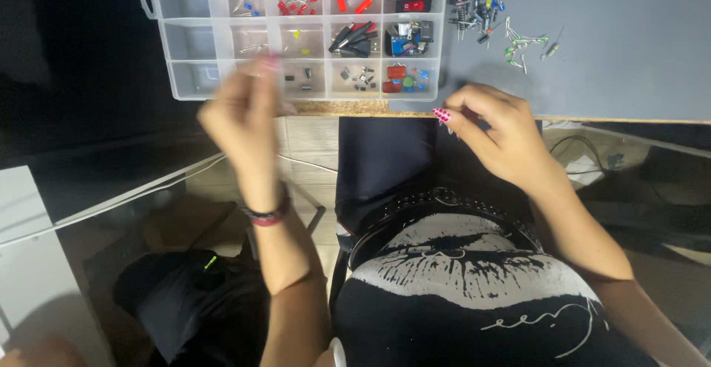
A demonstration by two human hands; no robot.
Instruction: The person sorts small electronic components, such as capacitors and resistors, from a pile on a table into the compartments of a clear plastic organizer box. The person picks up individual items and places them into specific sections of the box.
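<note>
A clear plastic organiser box [194, 34] with many compartments lies on the grey table top [622, 34]; it holds small red, blue, black and green electronic parts. My left hand [244, 119] is blurred with motion just below the box's near edge; whether it holds anything is unclear. My right hand [492, 126] hovers at the table's near edge, fingers curled and pinched together, perhaps on something tiny that I cannot make out. A loose pile of small components [478, 0] and several green ones with wire legs [522, 45] lie to the right of the box.
The table's wooden near edge [355, 109] runs across the view. Below it are my lap in dark clothes, a studded belt [444, 200], a black bag [185, 293] on the floor at left, and cables [585, 148] at right.
</note>
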